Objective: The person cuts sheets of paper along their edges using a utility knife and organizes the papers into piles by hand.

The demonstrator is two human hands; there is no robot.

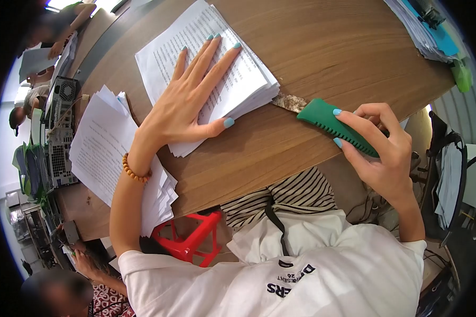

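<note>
- The thick stack of white printed paper sheets [243,79] lies on the brown wood-grained table [322,53], under my left hand [188,105].
- My left hand rests flat on it, fingers parted, thumb spread toward the near edge.
- My right hand [381,140], beside the stack, is clamped on a green-handled tool with a stained metal blade [322,119].
- The blade points at the stack's corner; I can't quite tell whether its tip slips underneath.
</note>
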